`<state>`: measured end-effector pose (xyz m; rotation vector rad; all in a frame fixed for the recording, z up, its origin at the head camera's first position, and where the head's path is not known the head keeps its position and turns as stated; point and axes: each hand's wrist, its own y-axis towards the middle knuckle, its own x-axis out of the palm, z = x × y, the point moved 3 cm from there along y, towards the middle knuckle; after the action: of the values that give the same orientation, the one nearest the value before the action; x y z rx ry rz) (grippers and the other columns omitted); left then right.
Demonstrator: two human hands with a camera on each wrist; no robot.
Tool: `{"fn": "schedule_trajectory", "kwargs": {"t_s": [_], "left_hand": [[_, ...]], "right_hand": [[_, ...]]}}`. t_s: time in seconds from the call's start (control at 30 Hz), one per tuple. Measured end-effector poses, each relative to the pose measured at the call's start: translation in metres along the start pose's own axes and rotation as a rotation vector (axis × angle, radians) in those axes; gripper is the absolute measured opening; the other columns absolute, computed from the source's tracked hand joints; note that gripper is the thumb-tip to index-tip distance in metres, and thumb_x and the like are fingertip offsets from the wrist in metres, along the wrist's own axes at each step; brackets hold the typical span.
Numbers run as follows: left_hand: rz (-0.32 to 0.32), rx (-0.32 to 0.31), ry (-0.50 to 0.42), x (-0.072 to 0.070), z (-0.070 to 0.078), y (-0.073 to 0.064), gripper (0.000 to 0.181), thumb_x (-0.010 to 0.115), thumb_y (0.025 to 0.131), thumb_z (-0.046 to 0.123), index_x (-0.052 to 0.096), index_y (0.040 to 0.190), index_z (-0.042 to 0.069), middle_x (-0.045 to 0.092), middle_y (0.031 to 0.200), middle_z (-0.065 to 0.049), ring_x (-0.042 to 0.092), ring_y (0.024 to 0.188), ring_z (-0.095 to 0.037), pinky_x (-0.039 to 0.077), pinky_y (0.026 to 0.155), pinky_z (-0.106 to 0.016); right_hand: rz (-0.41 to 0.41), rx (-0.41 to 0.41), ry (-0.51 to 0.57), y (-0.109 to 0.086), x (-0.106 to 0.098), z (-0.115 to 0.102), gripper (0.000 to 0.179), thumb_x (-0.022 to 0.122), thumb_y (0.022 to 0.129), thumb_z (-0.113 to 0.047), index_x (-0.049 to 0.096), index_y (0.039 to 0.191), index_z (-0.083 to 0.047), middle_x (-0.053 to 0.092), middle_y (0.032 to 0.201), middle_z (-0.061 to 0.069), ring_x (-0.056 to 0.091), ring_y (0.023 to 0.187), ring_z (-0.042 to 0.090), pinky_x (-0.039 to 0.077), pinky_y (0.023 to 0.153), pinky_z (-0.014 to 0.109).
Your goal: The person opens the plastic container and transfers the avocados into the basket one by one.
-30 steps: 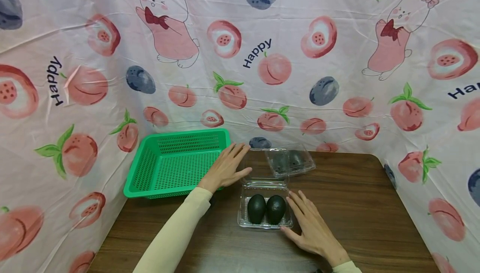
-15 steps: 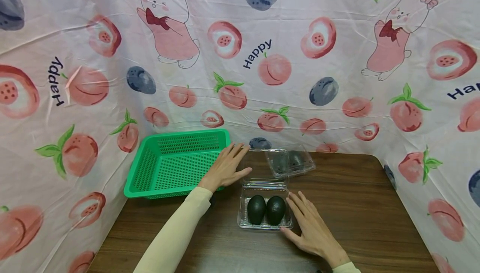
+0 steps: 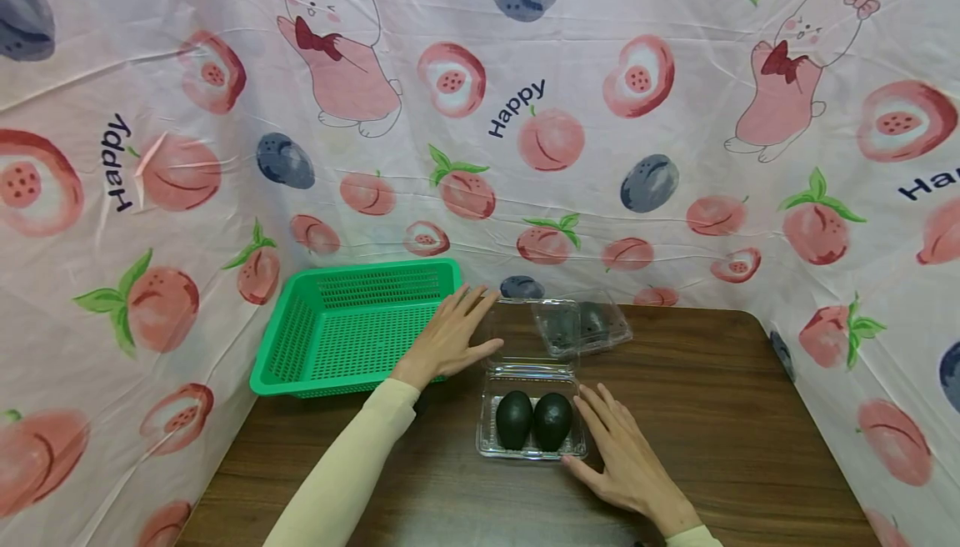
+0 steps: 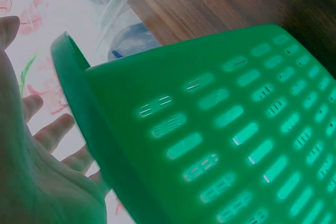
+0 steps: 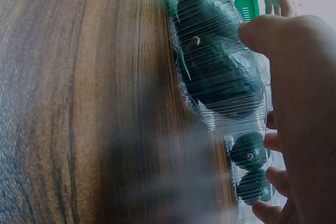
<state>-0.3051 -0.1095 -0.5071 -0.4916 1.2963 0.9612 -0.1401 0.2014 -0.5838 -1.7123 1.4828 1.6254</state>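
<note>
In the head view a clear plastic clamshell box (image 3: 487, 440) stands with its lid raised at the far side. Two dark green avocados (image 3: 513, 419) lie side by side in its base. My right hand (image 3: 622, 455) rests along the box's right side, fingers spread and fairly straight, fingertips at the rim. The right wrist view shows the avocados (image 5: 218, 74) through the ribbed wall, close to my thumb. My left hand (image 3: 448, 337) is stretched out between the green basket (image 3: 262, 376) and the raised lid. It holds nothing, and whether it touches the lid is unclear.
A second clamshell box (image 3: 611, 334), closed, with two dark avocados inside, sits behind the raised lid. The green basket has perforated walls and stands at the back left. A fruit-print cloth (image 3: 547, 188) hangs behind and beside the brown wooden table (image 3: 712, 414).
The head view has shifted very slightly. Both hands, the box and the avocados stay where they were.
</note>
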Motion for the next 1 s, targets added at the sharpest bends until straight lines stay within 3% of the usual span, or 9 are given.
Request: {"fn": "schedule_trajectory", "kwargs": {"t_s": [0.57,1.0], "left_hand": [[0.076,0.04,0.033,-0.014,0.015,-0.021,0.091,0.066,0.109,0.063,0.029,0.181,0.023,0.038,0.183,-0.016,0.027,0.174,-0.048,0.031,0.137,-0.073],[0.1,0.076,0.086,-0.011,0.03,-0.044,0.089,0.068,0.106,0.066,0.036,0.179,0.025,0.036,0.185,-0.013,0.034,0.171,-0.048,0.036,0.134,-0.074]], "right_hand": [[0.021,-0.021,-0.019,0.0,0.0,-0.001,0.091,0.091,0.091,-0.048,0.058,0.162,-0.002,0.055,0.173,0.018,0.049,0.159,0.051,0.05,0.119,0.074],[0.01,-0.006,-0.013,0.0,0.001,0.0,0.092,0.09,0.091,-0.048,0.057,0.164,-0.002,0.053,0.174,0.017,0.048,0.161,0.05,0.049,0.12,0.075]]}}
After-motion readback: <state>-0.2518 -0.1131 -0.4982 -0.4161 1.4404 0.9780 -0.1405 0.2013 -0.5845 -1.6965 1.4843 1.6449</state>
